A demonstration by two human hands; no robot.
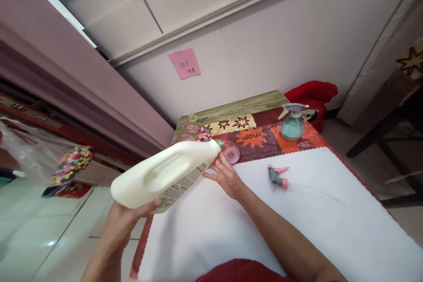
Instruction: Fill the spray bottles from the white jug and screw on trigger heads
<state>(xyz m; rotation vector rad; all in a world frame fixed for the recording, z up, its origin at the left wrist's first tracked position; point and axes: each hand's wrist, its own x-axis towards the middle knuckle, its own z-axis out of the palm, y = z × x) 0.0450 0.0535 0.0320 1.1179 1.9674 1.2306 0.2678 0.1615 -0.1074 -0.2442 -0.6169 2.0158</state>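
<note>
Red shirt fabric (243,271) sits nearest the camera. Your left hand (127,220) grips the base of the cream handled jug (158,172) above the table's (317,211) left side; your right hand (228,178) is at its neck, though I can't tell whether those fingers close on anything. A slipping base grip could knock the pink bottle (231,154). The jug's long axis slants, its green cap (219,142) pointing away and rightward.
</note>
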